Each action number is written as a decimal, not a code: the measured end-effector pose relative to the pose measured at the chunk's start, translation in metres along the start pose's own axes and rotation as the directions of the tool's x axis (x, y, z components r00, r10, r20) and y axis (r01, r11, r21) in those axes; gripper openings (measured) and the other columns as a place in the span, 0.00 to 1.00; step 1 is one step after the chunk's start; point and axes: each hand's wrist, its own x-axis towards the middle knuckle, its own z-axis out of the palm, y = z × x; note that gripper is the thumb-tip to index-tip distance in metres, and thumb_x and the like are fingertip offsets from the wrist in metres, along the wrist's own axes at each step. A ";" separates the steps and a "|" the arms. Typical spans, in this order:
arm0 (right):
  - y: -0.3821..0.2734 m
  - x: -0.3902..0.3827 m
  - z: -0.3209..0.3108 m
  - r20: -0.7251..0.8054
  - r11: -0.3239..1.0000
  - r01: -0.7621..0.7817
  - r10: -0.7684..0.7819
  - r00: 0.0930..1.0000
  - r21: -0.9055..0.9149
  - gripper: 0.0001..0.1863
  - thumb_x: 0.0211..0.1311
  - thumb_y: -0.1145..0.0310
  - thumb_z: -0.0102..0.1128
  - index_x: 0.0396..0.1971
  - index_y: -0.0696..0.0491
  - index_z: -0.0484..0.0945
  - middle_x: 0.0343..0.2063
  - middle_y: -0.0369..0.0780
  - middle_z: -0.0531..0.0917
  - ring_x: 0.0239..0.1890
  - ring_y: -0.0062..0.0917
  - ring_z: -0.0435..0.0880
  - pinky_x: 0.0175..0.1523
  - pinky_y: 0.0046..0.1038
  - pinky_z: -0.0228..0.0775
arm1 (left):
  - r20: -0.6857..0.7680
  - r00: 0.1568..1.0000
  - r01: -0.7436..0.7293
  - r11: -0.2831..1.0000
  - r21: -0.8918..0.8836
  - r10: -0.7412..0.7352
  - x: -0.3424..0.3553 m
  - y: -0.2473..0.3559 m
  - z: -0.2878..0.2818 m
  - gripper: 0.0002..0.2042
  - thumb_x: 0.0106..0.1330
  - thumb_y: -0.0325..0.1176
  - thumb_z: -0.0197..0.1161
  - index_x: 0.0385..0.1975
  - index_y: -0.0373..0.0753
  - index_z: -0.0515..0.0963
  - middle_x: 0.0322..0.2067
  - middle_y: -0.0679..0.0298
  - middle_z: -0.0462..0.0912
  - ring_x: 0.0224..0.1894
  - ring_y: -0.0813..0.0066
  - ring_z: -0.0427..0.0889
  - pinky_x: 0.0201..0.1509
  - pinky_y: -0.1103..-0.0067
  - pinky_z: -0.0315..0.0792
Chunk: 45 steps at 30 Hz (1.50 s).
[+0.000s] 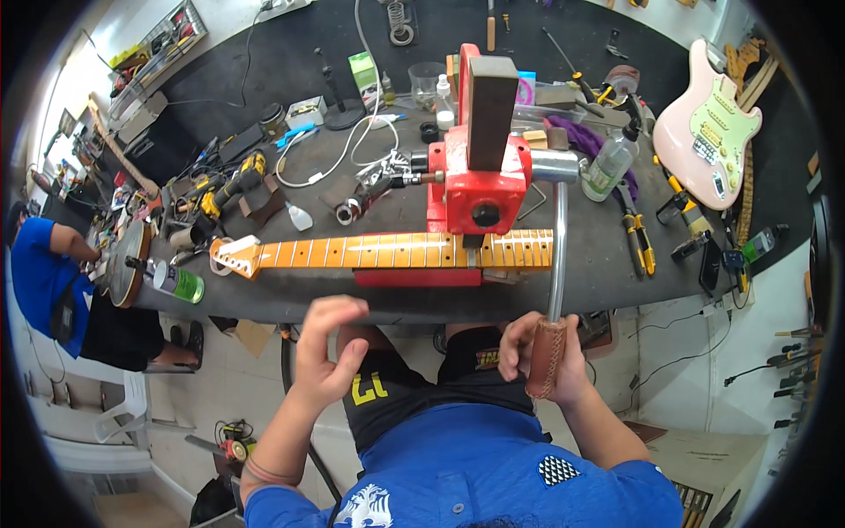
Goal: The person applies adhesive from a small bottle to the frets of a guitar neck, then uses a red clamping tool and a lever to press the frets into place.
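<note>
My right hand (572, 368) is closed round the brown stitched leather grip (547, 356) of a steel lever (560, 246). The lever runs up to a red arbor press (486, 189) with a dark upright ram (491, 114). Below the ram lies a maple guitar neck (352, 253), flat across the bench, its headstock (236, 257) toward the left. The ram's lower end is over the frets near the neck's right part; contact cannot be made out. A red block (417, 278) sits under the neck's near edge. My left hand (326, 352) is raised before the bench, fingers apart, holding nothing.
Along the left of the bench are a yellow cordless drill (233, 183) and a green-labelled bottle (178, 282). A spray bottle (613, 158) and yellow-handled pliers (637, 242) lie to the right, near a pink guitar body (709, 128). A person in blue (55, 273) works at far left.
</note>
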 end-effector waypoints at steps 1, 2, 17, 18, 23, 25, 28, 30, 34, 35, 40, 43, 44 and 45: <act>0.008 -0.005 -0.006 0.070 0.989 -0.109 0.102 0.992 0.099 0.38 0.82 0.31 0.46 0.58 0.57 0.75 0.39 0.42 0.82 0.39 0.28 0.85 0.47 0.32 0.79 | 0.004 0.993 0.114 0.986 0.120 -0.116 -0.020 0.004 0.001 0.11 0.71 0.22 0.68 0.51 0.33 0.83 0.46 0.54 0.88 0.48 0.57 0.88 0.54 0.69 0.80; 0.019 -0.004 -0.011 0.162 0.980 -0.180 0.165 0.973 0.088 0.33 0.86 0.39 0.46 0.59 0.57 0.77 0.40 0.42 0.84 0.41 0.28 0.86 0.50 0.34 0.79 | 0.030 0.987 0.146 0.956 0.255 -0.159 -0.046 -0.006 0.001 0.06 0.70 0.22 0.69 0.44 0.34 0.86 0.37 0.57 0.88 0.40 0.61 0.88 0.47 0.71 0.80; 0.100 0.057 0.005 0.451 0.574 0.178 0.379 0.808 -0.799 0.16 0.78 0.78 0.48 0.60 0.55 0.78 0.46 0.43 0.81 0.41 0.25 0.84 0.52 0.31 0.79 | -0.087 0.616 0.721 0.516 0.462 -0.783 -0.150 -0.097 0.100 0.18 0.75 0.48 0.65 0.34 0.37 0.88 0.33 0.44 0.89 0.41 0.42 0.89 0.46 0.54 0.80; 0.090 0.058 -0.007 0.449 0.590 0.167 0.371 0.813 -0.790 0.19 0.75 0.79 0.50 0.62 0.55 0.76 0.50 0.43 0.81 0.45 0.26 0.86 0.56 0.31 0.80 | 0.031 0.663 0.655 0.599 0.461 -0.748 -0.160 -0.105 0.107 0.18 0.75 0.48 0.64 0.37 0.38 0.88 0.35 0.44 0.90 0.42 0.42 0.90 0.47 0.54 0.80; -0.013 0.024 -0.048 0.157 0.644 -0.446 0.660 0.735 -0.621 0.25 0.82 0.62 0.63 0.70 0.57 0.74 0.54 0.43 0.85 0.57 0.28 0.87 0.65 0.32 0.80 | 0.501 0.525 0.342 0.709 0.617 -0.688 -0.142 -0.123 0.139 0.20 0.78 0.48 0.57 0.54 0.41 0.87 0.44 0.46 0.91 0.48 0.45 0.91 0.55 0.56 0.81; -0.066 -0.001 -0.066 0.055 0.657 -0.554 0.668 0.742 -0.512 0.25 0.74 0.66 0.71 0.64 0.64 0.78 0.50 0.47 0.90 0.54 0.34 0.91 0.56 0.36 0.85 | 0.647 0.437 0.444 0.775 0.449 -0.625 -0.135 -0.155 0.168 0.22 0.78 0.46 0.56 0.64 0.43 0.82 0.50 0.44 0.90 0.53 0.43 0.89 0.58 0.55 0.80; -0.111 -0.012 -0.083 0.000 0.803 -0.192 0.233 0.973 -0.564 0.14 0.72 0.68 0.69 0.49 0.61 0.80 0.38 0.46 0.90 0.34 0.32 0.91 0.38 0.30 0.86 | 0.650 0.400 0.432 0.759 0.487 -0.646 -0.126 -0.150 0.179 0.24 0.78 0.42 0.56 0.71 0.45 0.77 0.57 0.44 0.88 0.58 0.43 0.88 0.60 0.55 0.79; -0.127 0.024 -0.078 -0.033 0.803 -0.002 -0.022 0.999 -0.596 0.11 0.81 0.64 0.59 0.51 0.56 0.75 0.29 0.40 0.84 0.24 0.23 0.83 0.27 0.23 0.73 | 0.652 0.412 0.454 0.764 0.458 -0.636 -0.146 -0.167 0.189 0.24 0.77 0.40 0.56 0.71 0.45 0.77 0.58 0.44 0.88 0.59 0.43 0.88 0.61 0.55 0.78; -0.149 0.086 -0.118 -0.093 0.394 0.051 -0.339 0.936 -0.918 0.12 0.82 0.65 0.59 0.55 0.56 0.78 0.37 0.35 0.81 0.38 0.18 0.80 0.43 0.22 0.70 | 0.700 0.342 0.465 0.761 0.453 -0.626 -0.132 -0.159 0.184 0.24 0.76 0.35 0.57 0.71 0.45 0.77 0.59 0.46 0.87 0.62 0.45 0.87 0.64 0.57 0.78; -0.151 0.100 -0.120 -0.057 0.194 0.017 -0.370 0.927 -0.981 0.12 0.81 0.66 0.61 0.54 0.57 0.79 0.41 0.34 0.82 0.42 0.20 0.81 0.48 0.24 0.71 | 0.699 0.340 0.461 0.759 0.460 -0.630 -0.132 -0.164 0.185 0.24 0.76 0.35 0.57 0.71 0.45 0.77 0.59 0.46 0.87 0.62 0.45 0.87 0.64 0.57 0.78; -0.160 0.154 -0.136 -0.077 -0.064 -0.089 -0.166 0.983 -0.994 0.18 0.78 0.62 0.65 0.55 0.61 0.84 0.44 0.46 0.91 0.46 0.33 0.88 0.56 0.37 0.78 | 0.641 0.370 0.518 0.722 0.459 -0.672 -0.143 -0.195 0.184 0.20 0.75 0.36 0.59 0.65 0.43 0.79 0.57 0.44 0.87 0.61 0.45 0.87 0.64 0.56 0.78; -0.158 0.191 -0.125 -0.265 -0.319 -0.265 -0.046 0.963 -0.910 0.22 0.75 0.54 0.68 0.55 0.56 0.87 0.46 0.48 0.92 0.48 0.39 0.91 0.56 0.41 0.81 | 0.546 0.415 0.541 0.680 0.495 -0.728 -0.159 -0.191 0.170 0.15 0.77 0.37 0.57 0.58 0.42 0.80 0.52 0.43 0.87 0.57 0.42 0.87 0.62 0.55 0.78; -0.156 0.207 -0.130 -0.318 -0.377 -0.298 -0.008 0.948 -0.877 0.22 0.74 0.51 0.68 0.56 0.53 0.87 0.47 0.49 0.92 0.50 0.41 0.92 0.56 0.43 0.81 | 0.566 0.399 0.525 0.686 0.503 -0.721 -0.174 -0.204 0.170 0.13 0.78 0.37 0.55 0.56 0.40 0.79 0.51 0.41 0.87 0.56 0.40 0.86 0.61 0.53 0.78; -0.154 0.215 -0.147 -0.173 -0.449 -0.157 -0.005 0.985 -0.880 0.22 0.73 0.52 0.69 0.56 0.52 0.87 0.51 0.50 0.91 0.56 0.43 0.90 0.60 0.43 0.81 | 0.601 0.393 0.490 0.711 0.503 -0.696 -0.177 -0.207 0.172 0.13 0.78 0.37 0.55 0.56 0.40 0.79 0.51 0.41 0.87 0.56 0.40 0.86 0.61 0.53 0.78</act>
